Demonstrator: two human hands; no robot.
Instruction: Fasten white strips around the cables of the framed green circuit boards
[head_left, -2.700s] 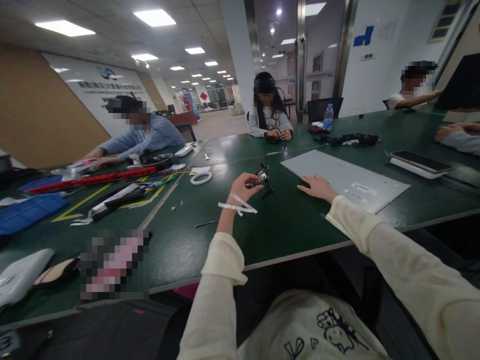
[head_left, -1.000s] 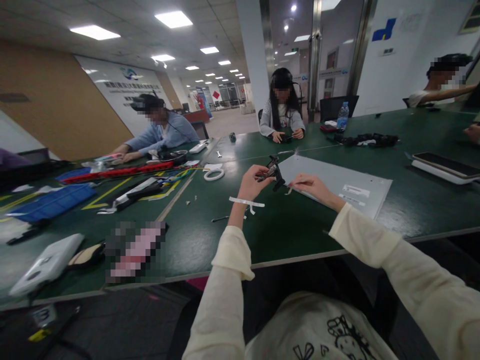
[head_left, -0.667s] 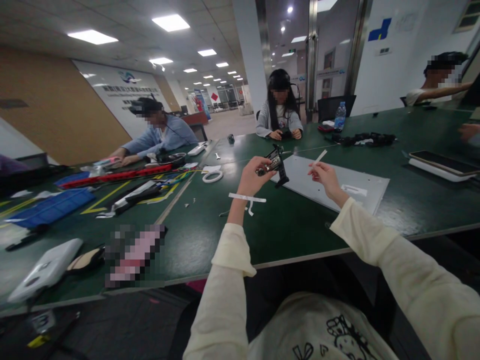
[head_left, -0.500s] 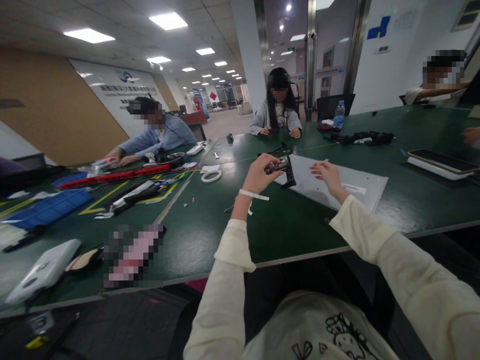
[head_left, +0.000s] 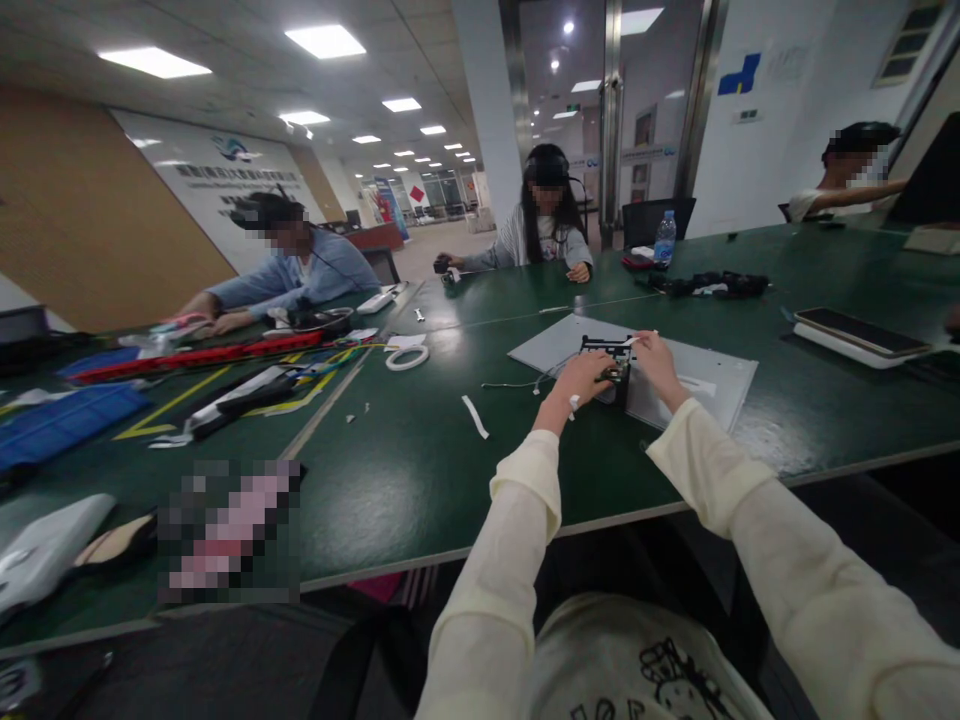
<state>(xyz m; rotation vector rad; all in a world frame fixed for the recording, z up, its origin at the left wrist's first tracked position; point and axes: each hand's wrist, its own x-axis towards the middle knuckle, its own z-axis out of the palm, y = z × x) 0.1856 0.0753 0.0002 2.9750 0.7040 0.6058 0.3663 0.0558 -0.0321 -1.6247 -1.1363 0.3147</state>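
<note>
Tabletop, dark green, one: the near edge runs under both forearms. Bare green lies open left of the hands, out to a seam line.

Other persons, three: seated along the far side, well apart from the hands.

Grey panel, one: lies flat, its near corner close to the tabletop's near edge.

Phone on a white box, one: to the right, well apart from the panel.

Left hand, one: fingers curled around the black device, holding it from the left.

Right hand, one: fingers narrow, pinching a white strip at the device's top edge.

Black device, one: small and upright, standing on the panel's left part between the two hands.

Tape ring, one: white, far left of the panel.

Water bottle, one: upright at the far side.

Loose strip, one: white, flat on open green left of the left hand.

Thin wire, one: just beside the panel's left edge.
</note>
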